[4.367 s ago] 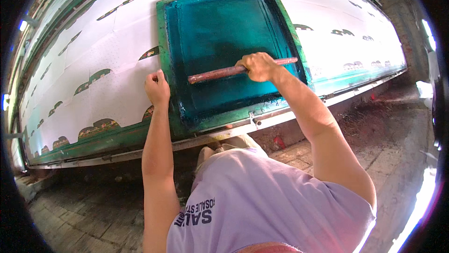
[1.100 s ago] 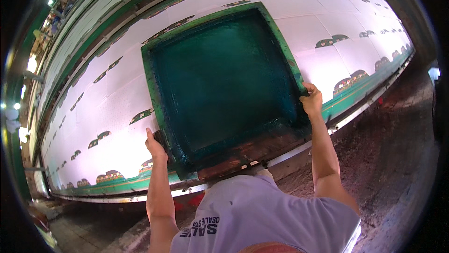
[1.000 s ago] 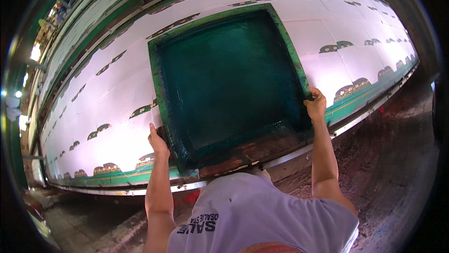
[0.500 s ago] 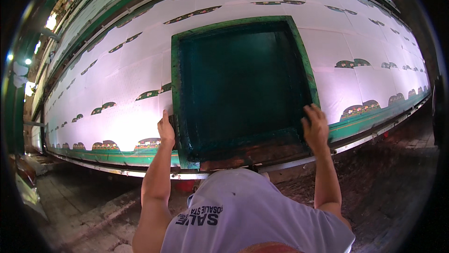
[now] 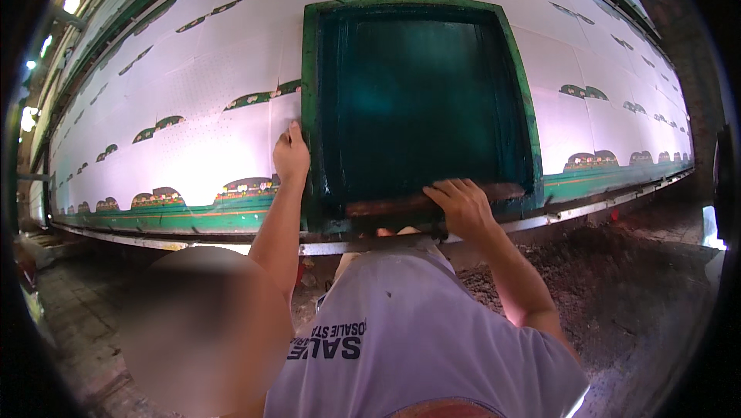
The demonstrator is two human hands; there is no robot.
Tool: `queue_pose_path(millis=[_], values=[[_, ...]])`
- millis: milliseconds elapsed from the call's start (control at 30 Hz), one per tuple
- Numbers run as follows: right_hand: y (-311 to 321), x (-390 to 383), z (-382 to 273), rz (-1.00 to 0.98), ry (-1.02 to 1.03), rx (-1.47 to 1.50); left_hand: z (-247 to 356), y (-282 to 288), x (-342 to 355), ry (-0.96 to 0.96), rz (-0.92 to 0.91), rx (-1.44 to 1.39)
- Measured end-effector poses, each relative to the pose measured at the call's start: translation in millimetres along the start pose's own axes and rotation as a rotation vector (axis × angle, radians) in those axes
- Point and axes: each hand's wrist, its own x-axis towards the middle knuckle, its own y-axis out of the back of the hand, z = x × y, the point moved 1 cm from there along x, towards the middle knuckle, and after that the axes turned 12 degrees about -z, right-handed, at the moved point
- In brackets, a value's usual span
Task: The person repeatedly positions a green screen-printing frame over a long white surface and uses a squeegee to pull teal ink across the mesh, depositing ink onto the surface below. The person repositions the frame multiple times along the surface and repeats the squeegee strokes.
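A green-rimmed screen printing frame [image 5: 310, 55] with a dark teal mesh lies on white fabric in front of me. My left hand [image 5: 292, 155] is closed at the outside of its left rim. Along the frame's near inner side lies a long brownish wooden squeegee [image 5: 386, 208]. My right hand [image 5: 465, 208] is over the squeegee's middle, its fingers bent across the top of the bar. The thumb points left along the wood. The squeegee's lower edge is hidden in the dark ink.
White fabric [image 5: 231, 78] with rows of dark, scalloped printed motifs covers the long table. A green strip and a metal rail [image 5: 571, 208] run along its near edge. A blurred rounded shape [image 5: 201, 333] is at lower left, over the floor beside my left arm.
My right hand has moved from the frame's right rim leftward onto the squeegee. My left hand remains at the left rim. The view has shifted, and a blurred shape has appeared at lower left.
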Motion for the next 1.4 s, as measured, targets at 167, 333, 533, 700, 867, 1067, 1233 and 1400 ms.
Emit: queue_pose_path(millis=[167, 333, 533, 700, 867, 1067, 1233, 1400], values=[[9.2, 34.3, 0.4, -0.240, -0.176, -0.022, -1.5, -3.2, -1.7, -0.025, 0.018, 0.042], [9.1, 21.3, -26.0, -0.246, -0.168, -0.060, -2.0, -1.2, -1.5, -0.014, -0.026, 0.001], [-25.1, 13.2, -31.4, 0.023, -0.074, -0.087, -15.7, -7.8, 6.8, -0.069, -0.029, -0.097], [-23.7, 55.4, -2.3, 0.031, -0.088, -0.161, -19.9, -11.1, 9.5, -0.124, 0.037, -0.087], [2.9, 148.0, 51.3, 0.002, -0.120, -0.183, -39.3, -17.7, 15.2, -0.150, 0.040, -0.218], [32.1, 258.1, 127.4, 0.007, -0.143, -0.141, -12.7, -6.0, -2.4, -0.070, 0.087, -0.149], [70.5, 338.6, 178.6, -0.146, -0.194, -0.178, -9.3, -3.4, -6.3, -0.006, 0.166, -0.129], [84.9, 392.7, 222.9, -0.051, -0.182, -0.262, -4.9, -5.6, -7.0, 0.046, 0.220, -0.091]])
